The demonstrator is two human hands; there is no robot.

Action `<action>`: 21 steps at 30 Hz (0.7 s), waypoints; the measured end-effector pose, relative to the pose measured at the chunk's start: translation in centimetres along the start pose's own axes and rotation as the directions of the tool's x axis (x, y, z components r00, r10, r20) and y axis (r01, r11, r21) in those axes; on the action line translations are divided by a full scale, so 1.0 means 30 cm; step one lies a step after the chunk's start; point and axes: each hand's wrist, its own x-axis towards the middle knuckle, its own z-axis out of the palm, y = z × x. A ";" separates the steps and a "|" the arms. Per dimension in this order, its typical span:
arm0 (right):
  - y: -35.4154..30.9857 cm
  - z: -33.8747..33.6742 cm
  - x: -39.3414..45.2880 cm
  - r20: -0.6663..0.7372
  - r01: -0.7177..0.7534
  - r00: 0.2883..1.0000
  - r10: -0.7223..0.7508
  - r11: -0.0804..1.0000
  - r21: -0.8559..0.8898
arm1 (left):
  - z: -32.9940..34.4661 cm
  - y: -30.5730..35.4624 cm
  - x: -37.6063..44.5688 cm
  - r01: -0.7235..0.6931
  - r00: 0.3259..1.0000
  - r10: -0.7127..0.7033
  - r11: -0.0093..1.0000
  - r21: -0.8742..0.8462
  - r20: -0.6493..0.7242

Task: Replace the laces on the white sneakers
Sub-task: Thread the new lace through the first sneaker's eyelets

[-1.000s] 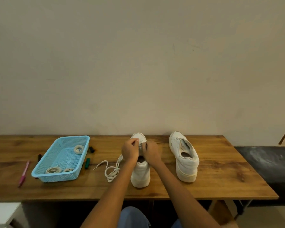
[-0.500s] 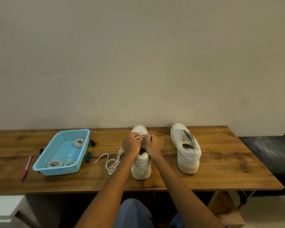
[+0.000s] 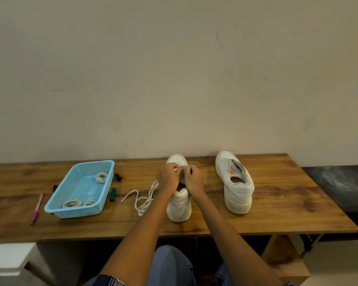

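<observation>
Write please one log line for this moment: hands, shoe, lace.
left hand: pinches lace | right hand: pinches lace at eyelets | near sneaker: being laced | other sneaker: unlaced

Basket [image 3: 56,205] left on table [image 3: 277,219]; loose lace [image 3: 142,201] between basket and near sneaker [image 3: 179,205]; second sneaker [image 3: 236,182] right.

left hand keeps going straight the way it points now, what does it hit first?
Likely the toe of the near sneaker: the left hand points away from the person, over that shoe. Beyond that, the bare table, then the wall. Depth is unclear.
</observation>
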 end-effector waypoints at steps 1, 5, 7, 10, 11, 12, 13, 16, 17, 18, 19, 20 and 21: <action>-0.006 -0.002 -0.008 0.003 -0.016 1.000 0.016 1.000 0.017 | 0.001 -0.002 0.001 -0.002 1.000 0.002 1.000 -0.005 0.009; -0.023 -0.037 0.014 0.124 -0.283 0.959 0.255 0.896 0.341 | 0.008 -0.006 0.004 -0.019 1.000 0.019 0.999 -0.040 0.006; -0.034 -0.069 0.036 0.207 -0.399 0.915 0.346 0.851 0.341 | 0.013 -0.005 -0.005 -0.020 1.000 0.020 0.999 -0.045 0.002; -0.066 -0.092 0.045 0.267 -0.429 0.896 0.356 0.849 0.309 | 0.014 -0.003 -0.007 -0.016 1.000 0.016 0.999 -0.046 -0.005; -0.073 -0.090 0.048 0.275 -0.437 0.891 0.361 0.846 0.306 | 0.015 -0.002 -0.008 -0.014 1.000 0.013 0.999 -0.048 -0.010; -0.078 -0.087 0.058 0.269 -0.443 0.889 0.371 0.847 0.295 | 0.014 -0.002 -0.006 -0.012 1.000 0.011 0.999 -0.048 -0.016; -0.083 -0.083 0.068 0.258 -0.447 0.888 0.381 0.845 0.293 | 0.015 -0.003 -0.005 -0.007 1.000 0.006 0.999 -0.053 -0.026; -0.100 -0.089 0.129 0.119 -0.465 0.858 0.499 0.659 0.592 | 0.014 -0.008 -0.004 0.017 0.997 -0.025 0.994 -0.112 -0.071; -0.106 -0.109 0.152 0.092 -0.410 0.840 0.535 0.514 0.753 | 0.015 -0.009 -0.003 0.021 0.995 -0.033 0.991 -0.134 -0.092; -0.103 -0.133 0.174 0.064 -0.343 0.830 0.554 0.416 0.842 | 0.016 -0.010 -0.003 0.021 0.993 -0.039 0.988 -0.155 -0.114; -0.098 -0.157 0.190 0.038 -0.311 0.838 0.545 0.420 0.853 | 0.015 -0.011 -0.003 0.020 0.990 -0.044 0.985 -0.173 -0.133; -0.100 -0.175 0.190 0.008 -0.316 0.864 0.504 0.530 0.787 | 0.014 -0.009 -0.003 0.022 0.989 -0.049 0.982 -0.187 -0.142; -0.094 -0.180 0.182 -0.004 -0.328 0.904 0.427 0.699 0.635 | 0.014 -0.011 -0.002 0.026 0.988 -0.054 0.981 -0.195 -0.143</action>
